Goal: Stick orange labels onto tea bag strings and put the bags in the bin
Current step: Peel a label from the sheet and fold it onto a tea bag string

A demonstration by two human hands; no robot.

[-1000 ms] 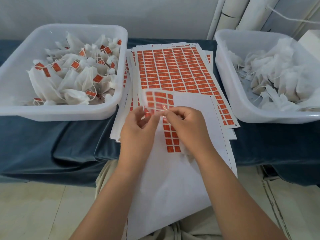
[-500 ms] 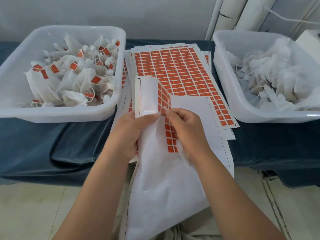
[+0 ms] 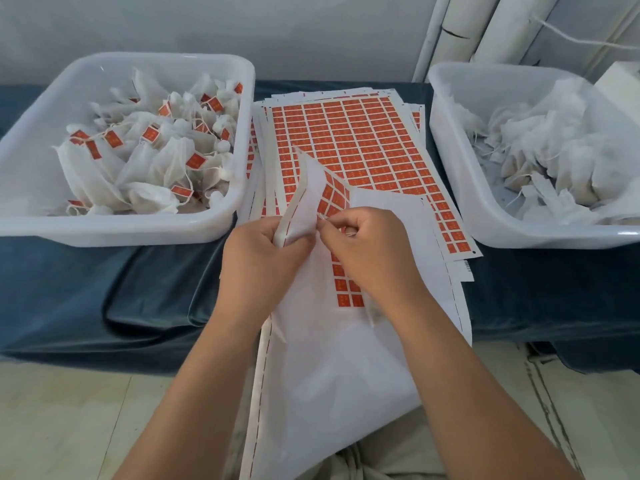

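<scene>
Both hands on the top label sheet (image 3: 349, 355), middle of the bench (image 3: 104, 289), near edge.
Left hand (image 3: 263, 261) fisted round the sheet's curled-up left edge. Right hand (image 3: 367, 254) has fingers curled, tips pinching at the orange label rows just beside it. Sheet overhangs the near edge. Labelled tea bags (image 3: 149, 168) in left bin (image 3: 114, 233), plain tea bags (image 3: 554, 150) in right bin (image 3: 540, 239).

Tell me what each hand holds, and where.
Left hand grips the label sheet at its curled-up left edge. Right hand pinches what looks like a tea bag string beside that fold.
</scene>
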